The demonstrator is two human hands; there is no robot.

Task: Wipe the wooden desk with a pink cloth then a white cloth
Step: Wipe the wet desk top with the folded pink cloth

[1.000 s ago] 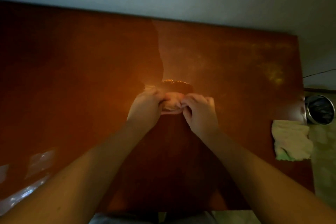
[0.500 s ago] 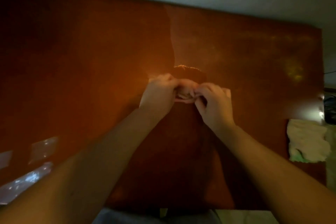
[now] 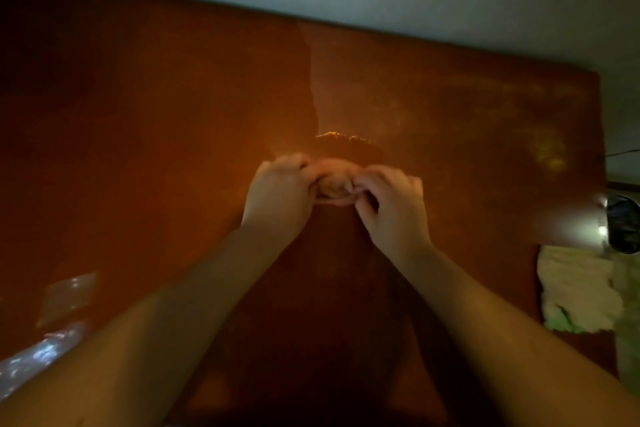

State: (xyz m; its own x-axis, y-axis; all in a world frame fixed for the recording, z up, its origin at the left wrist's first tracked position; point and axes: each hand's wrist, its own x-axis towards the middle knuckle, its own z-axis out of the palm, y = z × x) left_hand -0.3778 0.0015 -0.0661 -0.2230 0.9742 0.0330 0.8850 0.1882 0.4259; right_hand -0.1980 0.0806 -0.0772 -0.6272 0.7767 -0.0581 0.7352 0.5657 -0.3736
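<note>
Head view: both hands meet over the middle of the wooden desk (image 3: 173, 114), the left hand (image 3: 280, 198) and the right hand (image 3: 391, 204) each clenched on one end of a bunched pink cloth (image 3: 334, 182); the cloth is compressed into a small wad between the two grips, a hold that reads as gathering or folding it into a compact pad suited to wiping, though wringing cannot be ruled out; whether the wad touches the desk or is held just above it cannot be told in the dim light; the fingers of each hand curl inward toward the cloth, knuckles uppermost, thumbs hidden; both forearms run from the lower corners of the view and converge at the cloth, wrists roughly straight, elbows wide; the white cloth (image 3: 578, 291) lies crumpled and untouched at the right edge of the desk, well apart from the hands, placed within the right hand's reach, presumably for the second pass; a dark metal bin (image 3: 623, 222) stands just beyond that edge; pale reflections mark the desk's near left corner; by this arrangement the pink-cloth stage appears to be in hand and the white-cloth stage not yet begun.
</note>
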